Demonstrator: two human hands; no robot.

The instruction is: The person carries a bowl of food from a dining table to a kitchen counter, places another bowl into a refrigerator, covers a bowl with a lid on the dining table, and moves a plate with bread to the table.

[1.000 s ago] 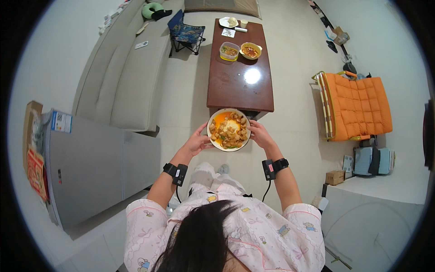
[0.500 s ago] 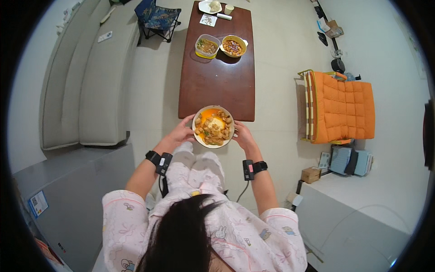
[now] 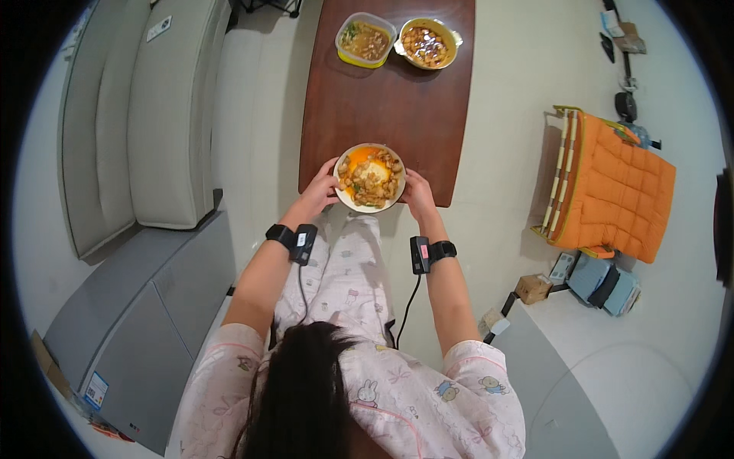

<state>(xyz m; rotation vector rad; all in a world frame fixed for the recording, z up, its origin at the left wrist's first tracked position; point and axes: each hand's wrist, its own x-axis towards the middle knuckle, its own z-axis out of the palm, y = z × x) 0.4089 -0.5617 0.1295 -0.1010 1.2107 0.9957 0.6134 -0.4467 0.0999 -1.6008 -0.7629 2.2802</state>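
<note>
Between my two hands is a round white bowl [image 3: 370, 209] filled with chunky browned food in an orange sauce. My left hand [image 3: 322, 186] grips its left rim, and my right hand [image 3: 417, 194] grips the right rim; some fingers are hidden beneath. The bowl overlaps the near edge of a dark red-brown table [image 3: 382, 107]; whether it touches the tabletop I cannot tell. Farther up the table stand a clear square container [image 3: 365, 40] of soupy food with a yellow base, and a yellow two-handled pot [image 3: 428, 43] with red-brown food.
A grey sofa [image 3: 164, 115] runs along the left, with a grey cabinet [image 3: 176, 306] nearer me. To the right stands an orange padded folding chair [image 3: 619, 187]. A cardboard box [image 3: 533, 288] and a light blue case [image 3: 589, 275] sit by the right wall.
I have moved forward, carrying the bowl farther over the table's near end. The container and pot now appear closer. Both hands keep their hold on the bowl.
</note>
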